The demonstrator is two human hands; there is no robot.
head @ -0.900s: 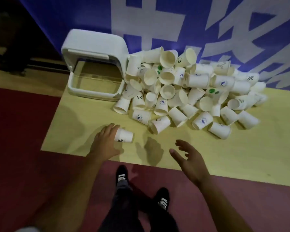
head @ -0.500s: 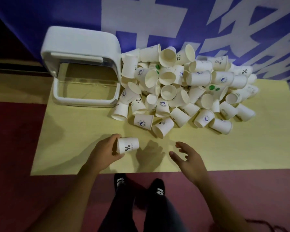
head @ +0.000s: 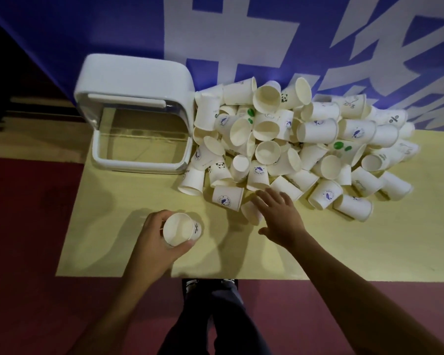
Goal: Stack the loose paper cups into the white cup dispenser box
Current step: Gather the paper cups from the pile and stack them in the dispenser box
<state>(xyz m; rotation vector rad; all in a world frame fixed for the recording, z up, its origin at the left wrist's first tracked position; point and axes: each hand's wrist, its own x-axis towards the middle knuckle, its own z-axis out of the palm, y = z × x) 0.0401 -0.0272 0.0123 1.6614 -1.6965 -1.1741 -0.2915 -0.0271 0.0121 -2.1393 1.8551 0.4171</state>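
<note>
Yellow tabletop carries the cup heap beside its far-left white dispenser box; left hand grips a paper cup, right hand spread on a fallen cup.

cups: matt white paper, small printed logos
box: smooth white plastic, slight gloss
box front: clear plastic panel
table: matt pale-yellow top, smooth
backdrop: blue cloth-like sheet, white print
floor: dull red
</note>
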